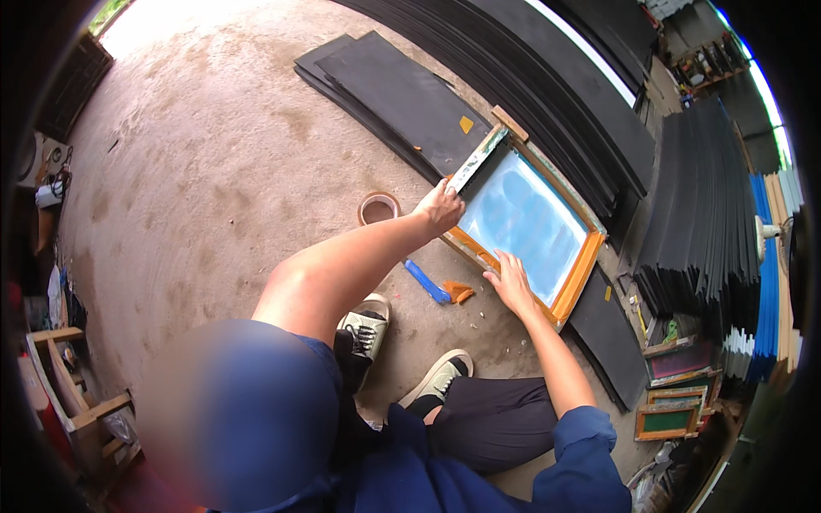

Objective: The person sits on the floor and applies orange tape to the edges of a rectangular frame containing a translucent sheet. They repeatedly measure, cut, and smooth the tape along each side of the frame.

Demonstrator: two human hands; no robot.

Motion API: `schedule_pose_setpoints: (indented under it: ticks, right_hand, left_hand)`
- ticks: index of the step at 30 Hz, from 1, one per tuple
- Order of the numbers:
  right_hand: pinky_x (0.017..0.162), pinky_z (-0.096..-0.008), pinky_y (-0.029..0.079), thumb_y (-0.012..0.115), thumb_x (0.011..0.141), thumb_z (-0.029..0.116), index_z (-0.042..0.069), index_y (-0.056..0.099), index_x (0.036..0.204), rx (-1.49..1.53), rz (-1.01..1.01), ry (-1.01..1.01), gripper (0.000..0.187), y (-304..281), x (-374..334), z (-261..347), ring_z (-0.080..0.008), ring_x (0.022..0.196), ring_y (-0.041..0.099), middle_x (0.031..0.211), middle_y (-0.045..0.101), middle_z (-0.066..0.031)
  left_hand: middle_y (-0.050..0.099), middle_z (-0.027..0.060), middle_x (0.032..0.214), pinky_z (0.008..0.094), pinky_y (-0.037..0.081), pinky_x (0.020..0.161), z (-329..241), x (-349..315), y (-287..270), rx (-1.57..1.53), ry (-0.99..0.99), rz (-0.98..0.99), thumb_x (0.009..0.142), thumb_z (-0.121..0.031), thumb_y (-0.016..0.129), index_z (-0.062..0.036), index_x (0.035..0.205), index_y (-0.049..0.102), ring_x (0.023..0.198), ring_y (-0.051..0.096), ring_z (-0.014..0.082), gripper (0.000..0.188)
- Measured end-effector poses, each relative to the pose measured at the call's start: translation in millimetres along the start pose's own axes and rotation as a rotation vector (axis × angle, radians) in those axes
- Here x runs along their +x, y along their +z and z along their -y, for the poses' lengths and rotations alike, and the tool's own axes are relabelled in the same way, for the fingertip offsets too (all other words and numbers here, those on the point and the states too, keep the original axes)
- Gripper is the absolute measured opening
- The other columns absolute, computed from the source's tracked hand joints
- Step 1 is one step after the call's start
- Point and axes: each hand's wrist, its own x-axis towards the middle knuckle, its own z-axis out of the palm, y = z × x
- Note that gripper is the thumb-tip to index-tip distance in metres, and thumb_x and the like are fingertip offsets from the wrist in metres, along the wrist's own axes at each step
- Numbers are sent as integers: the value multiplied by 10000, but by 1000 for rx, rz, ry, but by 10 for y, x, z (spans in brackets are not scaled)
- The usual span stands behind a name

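A screen-printing frame [590, 256] lies tilted ahead of me, with a whitish-blue mesh [526, 222] and brown-orange tape along its near and right borders. My left hand [440, 208] is closed around the frame's left edge, beside a paint-stained strip [479, 160]; its fingertips are partly hidden. My right hand [513, 282] rests at the near edge, fingers stretched out over the taped border. A brown tape roll [377, 196] lies on the floor left of my left hand. Between my shoes and the frame are a long blue object [425, 280] and crumpled orange tape [458, 291].
Black sheets [389, 90] lie under and beyond the frame, with longer black stacks [547, 94] behind. More dark sheets [697, 197] stand at the right. Small framed screens [671, 421] lean at the lower right. A wooden rack [101, 409] stands at the lower left.
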Motion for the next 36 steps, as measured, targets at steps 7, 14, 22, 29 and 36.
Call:
schedule_pose_setpoints:
  ticks: [7,14,22,29,36]
  right_hand:
    - [738,-349,452,616,831,209,3,562,883,519,-62,271,220,253,246,-290,-260,810,564,862,571,-128]
    - [674,-306,466,714,724,118,25,601,783,704,-106,365,158,287,337,-188,-176,715,551,812,559,-67]
    - [628,-304,456,702,719,104,38,604,759,708,-127,437,125,313,311,-170,-170,679,541,770,541,-51]
    - [793,-374,338,720,698,226,98,608,714,380,-256,526,170,240,-260,-549,-167,825,489,748,528,29]
    - [889,-500,254,732,593,536,159,414,1242,-117,-742,926,815,403,-778,-778,-320,1156,286,1315,304,-140]
  left_hand:
    - [636,24,887,590,53,1058,-456,346,266,-840,-160,185,698,-412,669,-130,901,637,943,558,194,349]
    - [617,-44,726,594,-66,1037,-619,310,413,-1052,-294,-40,681,-332,702,-148,735,656,857,549,158,197]
    - [600,-36,686,625,-41,1020,-606,351,413,-1077,-331,-7,666,-235,719,-123,682,632,835,555,172,142]
    - [634,-9,800,627,-110,988,-593,396,293,-1041,-255,92,744,-274,686,-103,758,649,928,573,187,176]
    - [648,36,802,376,379,912,-719,555,231,-1125,-23,156,730,-203,700,-62,847,669,678,627,185,185]
